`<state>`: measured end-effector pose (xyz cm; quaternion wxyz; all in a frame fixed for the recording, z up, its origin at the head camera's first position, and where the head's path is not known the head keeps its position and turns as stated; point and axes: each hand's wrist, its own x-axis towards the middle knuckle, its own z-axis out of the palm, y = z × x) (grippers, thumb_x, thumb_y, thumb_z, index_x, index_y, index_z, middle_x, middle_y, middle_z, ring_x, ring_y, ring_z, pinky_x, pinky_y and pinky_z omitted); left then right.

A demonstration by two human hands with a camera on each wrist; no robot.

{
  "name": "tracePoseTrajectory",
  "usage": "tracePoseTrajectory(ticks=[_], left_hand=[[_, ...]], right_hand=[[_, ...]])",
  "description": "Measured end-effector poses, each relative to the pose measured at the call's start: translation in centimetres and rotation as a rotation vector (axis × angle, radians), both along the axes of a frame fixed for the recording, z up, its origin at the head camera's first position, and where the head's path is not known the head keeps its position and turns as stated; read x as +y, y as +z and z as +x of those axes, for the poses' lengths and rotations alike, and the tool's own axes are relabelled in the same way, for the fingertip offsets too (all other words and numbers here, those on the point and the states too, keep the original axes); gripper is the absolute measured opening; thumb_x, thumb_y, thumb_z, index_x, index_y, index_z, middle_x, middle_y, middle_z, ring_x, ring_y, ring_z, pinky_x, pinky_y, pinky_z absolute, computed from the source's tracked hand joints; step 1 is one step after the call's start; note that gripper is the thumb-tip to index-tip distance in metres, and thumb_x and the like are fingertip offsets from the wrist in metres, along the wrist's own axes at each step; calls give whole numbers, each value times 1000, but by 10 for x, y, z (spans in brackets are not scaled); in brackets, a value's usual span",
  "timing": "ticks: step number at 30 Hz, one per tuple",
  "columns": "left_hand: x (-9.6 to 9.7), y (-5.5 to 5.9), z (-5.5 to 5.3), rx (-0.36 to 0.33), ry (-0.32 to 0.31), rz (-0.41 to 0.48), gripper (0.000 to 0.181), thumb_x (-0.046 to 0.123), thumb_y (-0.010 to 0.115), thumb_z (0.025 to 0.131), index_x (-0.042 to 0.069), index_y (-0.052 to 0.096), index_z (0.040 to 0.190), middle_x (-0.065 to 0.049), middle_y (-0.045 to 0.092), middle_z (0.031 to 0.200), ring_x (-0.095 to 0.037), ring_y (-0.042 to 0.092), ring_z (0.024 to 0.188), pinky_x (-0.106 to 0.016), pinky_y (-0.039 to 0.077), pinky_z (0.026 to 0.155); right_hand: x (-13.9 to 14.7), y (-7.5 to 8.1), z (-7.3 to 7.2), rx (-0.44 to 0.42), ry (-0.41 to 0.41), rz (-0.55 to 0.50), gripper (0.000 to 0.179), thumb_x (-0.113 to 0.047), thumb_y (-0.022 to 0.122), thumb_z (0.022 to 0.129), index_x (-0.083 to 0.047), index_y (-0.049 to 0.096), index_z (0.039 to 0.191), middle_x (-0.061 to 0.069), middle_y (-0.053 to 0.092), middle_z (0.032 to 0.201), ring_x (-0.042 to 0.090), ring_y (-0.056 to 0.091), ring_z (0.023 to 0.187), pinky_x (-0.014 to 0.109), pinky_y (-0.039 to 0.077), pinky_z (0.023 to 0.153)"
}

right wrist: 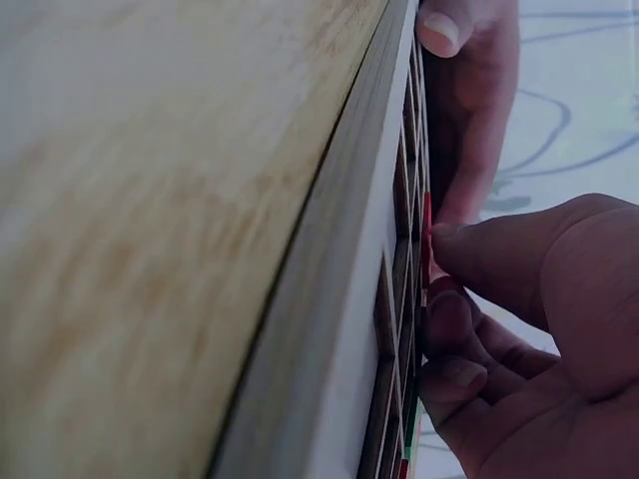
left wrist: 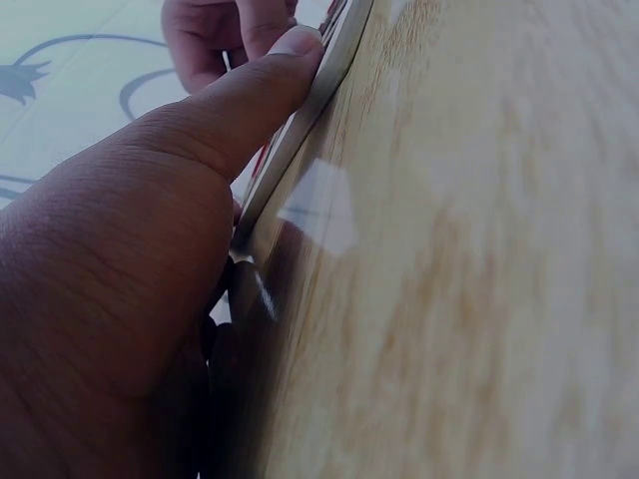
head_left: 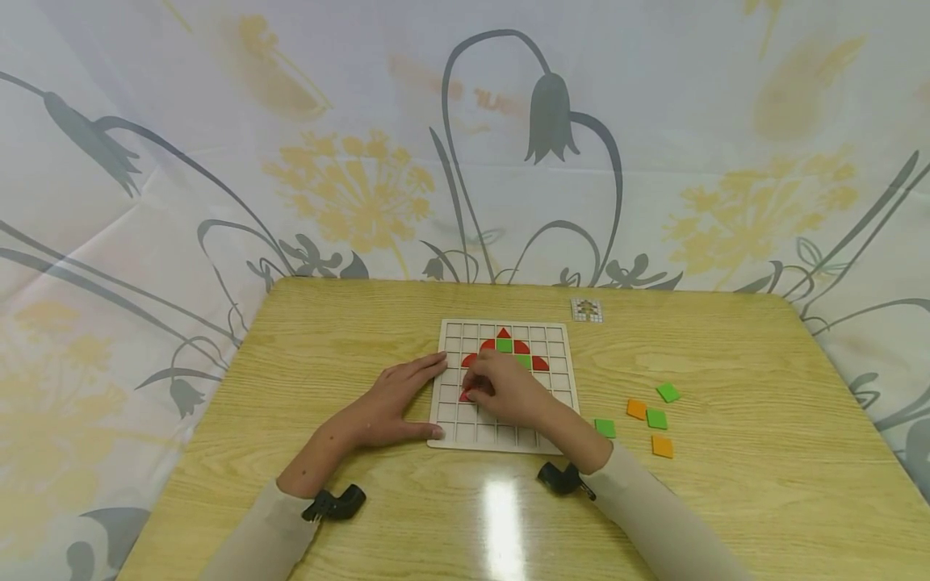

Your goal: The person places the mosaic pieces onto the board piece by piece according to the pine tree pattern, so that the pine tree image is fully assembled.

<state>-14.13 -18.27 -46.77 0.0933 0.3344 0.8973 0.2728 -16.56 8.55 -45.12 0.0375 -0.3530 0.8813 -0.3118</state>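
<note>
A light wooden board (head_left: 559, 403) with a grid of square recesses lies on the table. Red tiles (head_left: 541, 364), some rounded and one triangular at the top, fill some cells together with green square tiles (head_left: 504, 345). My left hand (head_left: 381, 407) lies spread along the board's left edge, fingertips and thumb touching its rim. Over the middle of the board, my right hand (head_left: 508, 391) pinches a red tile (right wrist: 427, 235) between thumb and fingers, right at the grid on the left side. The right hand covers several cells beneath it.
Right of the board lie loose green tiles (head_left: 668, 392) and orange tiles (head_left: 662, 445). A small pattern card (head_left: 587, 310) sits behind the board's right corner. Floral fabric (head_left: 363, 186) hangs at the table's far edge.
</note>
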Motion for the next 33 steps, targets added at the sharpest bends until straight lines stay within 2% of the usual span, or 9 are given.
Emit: tracePoseTrajectory(ticks=[4,12,19,26,33], left_hand=[[0,0,0,-2,0,-5,102,60,76,93,16,27,170,4,18,178,-24,21,162,-58,19,127],[-1,-2,0,-2,11,-14,101,61,76,93,18,26,171,7,16,178,-23,20,162,-57,19,127],[0,-3,-1,9,11,-9,102,60,77,92,17,27,170,4,18,177,-24,22,162,-58,19,127],[0,-3,-1,3,17,-15,102,60,77,92,16,27,170,3,18,177,-25,22,162,-58,19,127],[0,-5,-2,8,15,-20,103,61,76,92,17,26,171,5,17,178,-25,21,162,-58,18,127]], right_hand=[[1,0,2,20,3,-7,8,-6,79,94,-13,79,97,-5,59,88,8,49,76,25,47,69],[8,1,13,68,-28,-1,5,-9,77,95,-13,76,99,-4,60,93,12,52,80,27,48,73],[24,4,25,58,-44,-38,9,-5,76,94,-10,75,100,-2,64,98,13,57,81,25,52,73],[44,2,33,73,-77,-25,11,-6,78,92,-13,75,99,-7,64,96,11,58,81,26,53,73],[63,5,40,46,-100,-34,15,-5,78,93,-12,75,106,-7,67,98,12,59,82,26,53,72]])
